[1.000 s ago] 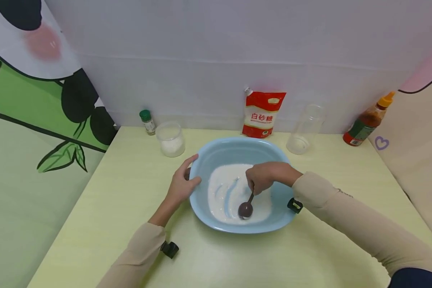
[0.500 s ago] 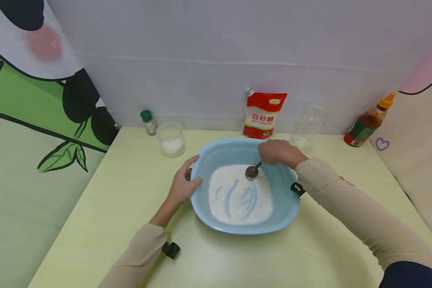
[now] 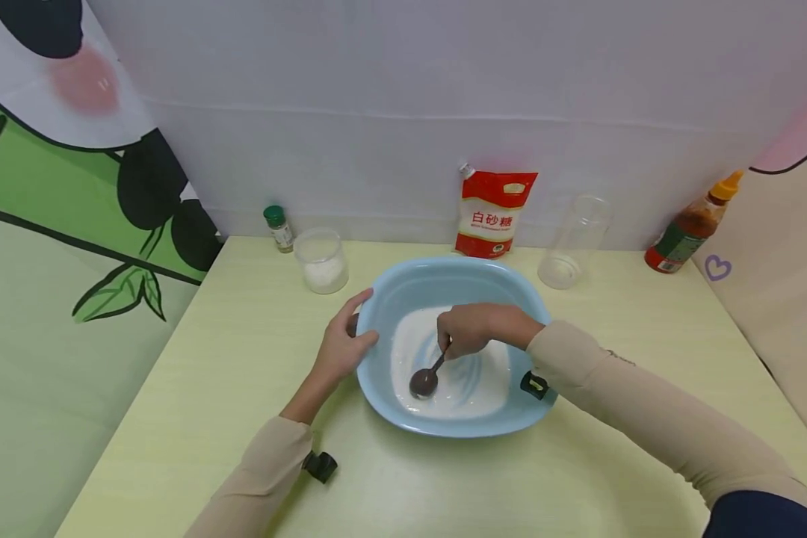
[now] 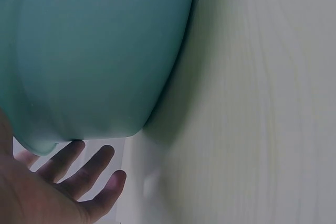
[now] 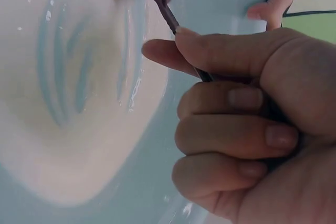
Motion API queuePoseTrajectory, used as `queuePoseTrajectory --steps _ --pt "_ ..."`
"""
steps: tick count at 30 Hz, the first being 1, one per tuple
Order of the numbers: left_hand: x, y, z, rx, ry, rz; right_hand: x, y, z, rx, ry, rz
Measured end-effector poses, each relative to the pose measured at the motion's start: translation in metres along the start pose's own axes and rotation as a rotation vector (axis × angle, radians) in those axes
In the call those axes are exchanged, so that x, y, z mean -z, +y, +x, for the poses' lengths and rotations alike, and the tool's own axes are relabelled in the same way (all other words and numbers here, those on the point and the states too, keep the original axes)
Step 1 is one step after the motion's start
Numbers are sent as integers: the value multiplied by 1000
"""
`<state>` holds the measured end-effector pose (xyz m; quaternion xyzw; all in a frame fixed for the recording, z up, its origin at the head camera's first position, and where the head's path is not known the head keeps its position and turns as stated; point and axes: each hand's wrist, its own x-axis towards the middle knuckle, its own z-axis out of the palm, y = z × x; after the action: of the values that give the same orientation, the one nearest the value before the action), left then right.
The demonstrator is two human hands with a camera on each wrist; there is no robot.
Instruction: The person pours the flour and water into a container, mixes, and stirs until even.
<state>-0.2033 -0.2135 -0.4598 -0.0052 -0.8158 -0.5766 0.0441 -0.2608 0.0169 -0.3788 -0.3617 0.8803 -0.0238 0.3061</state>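
A pale blue plastic basin stands in the middle of the table, its bottom covered by a thin white layer. At its left rim my left hand grips the basin, thumb over the rim. In the left wrist view, the fingers spread along the outer wall. My right hand reaches over the basin with fingers curled round the handle of a dark brown spoon. The spoon's bowl is down in the white layer, near the left side. Curved streaks of bare blue show through it in the right wrist view.
Behind the basin stand a green-capped spice jar, a glass of white granules, a red sugar pouch, a tall clear glass and a yellow-tipped sauce bottle. A printed cloth wall closes off the back.
My right hand first carries the spoon to the basin's back right, then sweeps it forward and left. New blue streaks appear in the white layer. The left hand stays at the rim.
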Motion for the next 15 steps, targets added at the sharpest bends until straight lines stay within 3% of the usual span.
queuePoseTrajectory --steps 3,8,15 --pt "0 0 0 6 0 2 -4 3 -8 5 -43 -19" --pt "1 0 -1 18 1 5 -2 26 -22 -65 -57 -26" --pt "2 -1 0 12 2 0 17 56 -32 -222 33 -13"
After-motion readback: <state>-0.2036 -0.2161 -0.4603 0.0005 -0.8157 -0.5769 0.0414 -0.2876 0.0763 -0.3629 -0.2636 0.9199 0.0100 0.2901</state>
